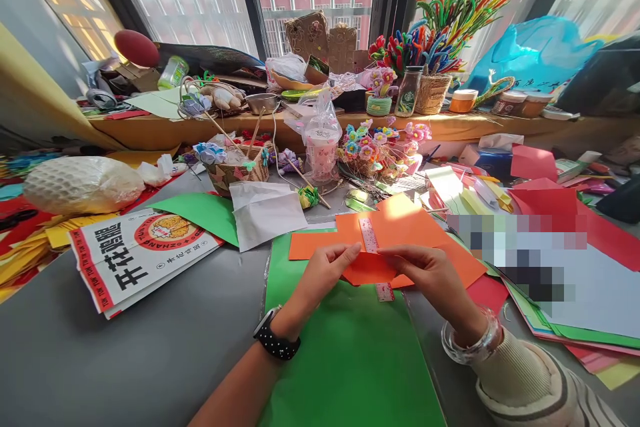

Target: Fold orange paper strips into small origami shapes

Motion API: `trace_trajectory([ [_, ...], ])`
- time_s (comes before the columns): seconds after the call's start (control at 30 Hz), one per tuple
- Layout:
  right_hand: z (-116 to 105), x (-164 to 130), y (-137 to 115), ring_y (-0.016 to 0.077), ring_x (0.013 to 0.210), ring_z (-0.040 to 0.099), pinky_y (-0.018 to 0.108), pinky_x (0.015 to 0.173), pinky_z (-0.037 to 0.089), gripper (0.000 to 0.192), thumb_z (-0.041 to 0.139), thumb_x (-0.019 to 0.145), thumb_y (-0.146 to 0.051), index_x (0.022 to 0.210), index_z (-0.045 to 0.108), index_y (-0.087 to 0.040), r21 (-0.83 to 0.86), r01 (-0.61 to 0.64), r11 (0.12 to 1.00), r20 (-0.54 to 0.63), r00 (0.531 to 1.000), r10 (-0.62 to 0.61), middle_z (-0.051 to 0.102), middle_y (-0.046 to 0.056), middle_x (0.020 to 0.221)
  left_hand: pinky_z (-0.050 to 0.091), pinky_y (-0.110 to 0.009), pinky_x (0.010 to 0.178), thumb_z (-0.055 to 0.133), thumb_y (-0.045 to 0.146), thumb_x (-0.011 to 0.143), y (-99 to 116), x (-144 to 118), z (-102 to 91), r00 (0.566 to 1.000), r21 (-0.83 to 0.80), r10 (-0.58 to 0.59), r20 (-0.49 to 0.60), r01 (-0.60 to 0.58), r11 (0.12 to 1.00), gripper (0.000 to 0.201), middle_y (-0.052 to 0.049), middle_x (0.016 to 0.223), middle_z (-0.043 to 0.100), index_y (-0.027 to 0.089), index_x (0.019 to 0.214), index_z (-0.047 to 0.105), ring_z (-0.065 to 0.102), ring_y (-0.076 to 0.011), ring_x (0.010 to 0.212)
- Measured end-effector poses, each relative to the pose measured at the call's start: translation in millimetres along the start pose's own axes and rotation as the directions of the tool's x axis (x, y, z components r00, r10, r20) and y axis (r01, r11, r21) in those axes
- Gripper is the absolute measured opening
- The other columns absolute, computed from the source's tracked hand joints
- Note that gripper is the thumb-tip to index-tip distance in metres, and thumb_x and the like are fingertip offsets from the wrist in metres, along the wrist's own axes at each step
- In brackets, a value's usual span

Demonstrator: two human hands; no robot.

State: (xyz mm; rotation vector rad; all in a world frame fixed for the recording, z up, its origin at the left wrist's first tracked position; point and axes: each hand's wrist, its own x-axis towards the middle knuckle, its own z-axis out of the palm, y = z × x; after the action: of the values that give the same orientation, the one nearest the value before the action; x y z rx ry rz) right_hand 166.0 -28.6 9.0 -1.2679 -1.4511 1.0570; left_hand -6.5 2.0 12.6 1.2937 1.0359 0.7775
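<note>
My left hand [327, 268] and my right hand [430, 273] pinch a sheet of orange paper [367, 270] between thumbs and fingers, one hand on each side. The near part of the sheet is raised. A pink patterned strip that looks like a ruler [369, 235] passes behind the raised part, and its other end shows below it. More orange paper [413, 223] lies just beyond and to the right. Under all this is a large green sheet [345, 353]. The fingertips behind the paper are hidden.
A printed paper bag [155, 257] lies left, beside a white paper piece [267, 210]. Stacked coloured sheets [590, 337] are at right. Behind stand a basket [235, 170], a plastic-wrapped cup [321, 147] and crocheted flowers [367, 147]. Pipe cleaners [450, 33] fill the sill.
</note>
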Motion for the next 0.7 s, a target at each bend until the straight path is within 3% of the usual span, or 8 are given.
trace_trajectory([
  [0.27,0.4,0.2,-4.2,0.0185,0.078,0.061,0.029,0.070,0.050,0.019,0.056,0.071,-0.030,0.084,0.065,-0.020,-0.021,-0.030,0.999,0.023,0.999,0.030,0.067,0.003,0.084,0.043,-0.020,0.058,0.055,0.038,0.068,2.5,-0.8,-1.0,1.000,-0.001,0.009,0.023,-0.009,1.000,0.029,-0.003,0.075,0.061,0.014,0.082,0.064,0.055,-0.0123,0.064],
  [0.47,2.4,1.5,-5.3,0.0160,0.064,0.060,0.026,0.058,0.051,0.028,0.053,0.072,-0.039,0.082,0.064,-0.015,-0.035,-0.068,0.997,0.061,0.996,0.070,0.066,0.004,0.073,0.041,-0.021,0.058,0.053,0.038,0.069,0.0,-1.8,-0.1,0.995,0.143,0.097,0.011,-0.097,0.985,0.029,-0.005,0.079,0.065,0.016,0.084,0.065,0.055,-0.0153,0.069],
  [0.7,3.1,1.9,-3.1,0.0145,0.061,0.059,0.022,0.050,0.050,0.028,0.054,0.071,-0.040,0.080,0.065,-0.016,-0.009,-0.122,0.992,0.060,0.991,0.122,0.066,0.004,0.074,0.043,-0.022,0.061,0.055,0.032,0.068,1.0,-2.6,0.6,0.996,0.105,0.089,0.025,-0.091,0.990,0.025,-0.005,0.082,0.066,0.017,0.085,0.066,0.056,-0.0159,0.071],
])
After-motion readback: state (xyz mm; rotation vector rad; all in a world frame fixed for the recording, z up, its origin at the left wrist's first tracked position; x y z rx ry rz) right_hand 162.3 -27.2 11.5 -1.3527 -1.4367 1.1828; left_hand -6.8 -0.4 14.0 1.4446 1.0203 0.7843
